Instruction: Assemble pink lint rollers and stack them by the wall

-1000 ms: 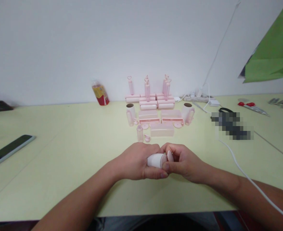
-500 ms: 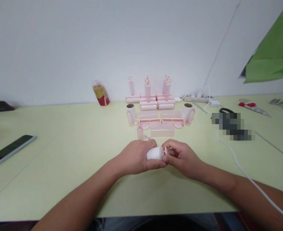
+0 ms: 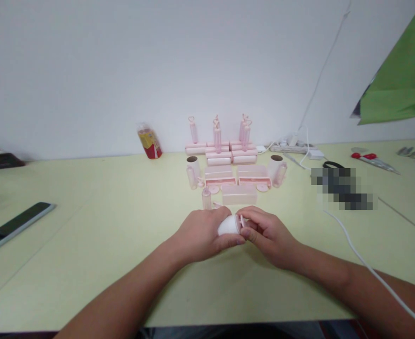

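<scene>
My left hand [image 3: 201, 233] is wrapped round a white lint roll [image 3: 227, 226], held on its side above the front of the table. A thin pink end cap [image 3: 242, 221] is pinched in my right hand [image 3: 273, 238] at the roll's right end. Whether the cap is fully seated cannot be seen, since my fingers hide part of it. Just beyond my hands stand a clear pink tube [image 3: 206, 199] and a translucent pink cover [image 3: 239, 194]. Two open pink holders [image 3: 220, 181] lie behind, with round pink discs [image 3: 262, 187] in front of them.
White rolls with cardboard cores [image 3: 275, 165] stand at either side of the holders. Several assembled pink rollers [image 3: 219, 160] line the wall. A red and yellow packet [image 3: 150, 142], a phone [image 3: 15, 227], red-handled scissors [image 3: 375, 161] and a white cable [image 3: 350, 245] lie around.
The whole view has shifted slightly, so things sit a little lower. The end cap appears slightly closer to the roll's end. Both hands keep their grip.
</scene>
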Available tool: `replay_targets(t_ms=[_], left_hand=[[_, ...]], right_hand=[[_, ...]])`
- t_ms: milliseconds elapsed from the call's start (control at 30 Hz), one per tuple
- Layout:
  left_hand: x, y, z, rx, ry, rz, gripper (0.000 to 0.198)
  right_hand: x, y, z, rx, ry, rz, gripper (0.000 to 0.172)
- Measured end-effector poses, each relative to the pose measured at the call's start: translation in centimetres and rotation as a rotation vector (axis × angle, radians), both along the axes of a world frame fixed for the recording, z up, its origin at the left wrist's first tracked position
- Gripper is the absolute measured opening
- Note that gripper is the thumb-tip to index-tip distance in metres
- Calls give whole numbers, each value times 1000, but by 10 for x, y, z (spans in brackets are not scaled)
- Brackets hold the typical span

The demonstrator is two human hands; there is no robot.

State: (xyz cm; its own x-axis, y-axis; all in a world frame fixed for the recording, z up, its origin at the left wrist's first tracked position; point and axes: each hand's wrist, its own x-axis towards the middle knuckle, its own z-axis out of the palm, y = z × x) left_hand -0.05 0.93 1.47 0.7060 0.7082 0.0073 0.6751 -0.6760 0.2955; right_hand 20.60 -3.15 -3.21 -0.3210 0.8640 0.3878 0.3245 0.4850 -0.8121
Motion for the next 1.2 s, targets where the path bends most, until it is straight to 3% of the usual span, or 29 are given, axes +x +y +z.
replay_targets(t_ms=[333,667,900,1033,1200], left_hand=[[1,0,-2,-11,11,33,66],[0,3,-6,-85,-98,28,60],[2,-5,-9,-167,-390,-117,52],[0,-4,-6,-85,-356,-222,47],[0,-1,-9,-30,-336,-210,49]], right_hand=[[-1,-2,-3,-17,39,-11,27],[-3,-3,-4,-80,95,-31,34],[-5,-8,-5,-235,257,-50,43],[-7,-4,-2,-396,449,-35,46],[-6,3,-5,-442,536,36,46]])
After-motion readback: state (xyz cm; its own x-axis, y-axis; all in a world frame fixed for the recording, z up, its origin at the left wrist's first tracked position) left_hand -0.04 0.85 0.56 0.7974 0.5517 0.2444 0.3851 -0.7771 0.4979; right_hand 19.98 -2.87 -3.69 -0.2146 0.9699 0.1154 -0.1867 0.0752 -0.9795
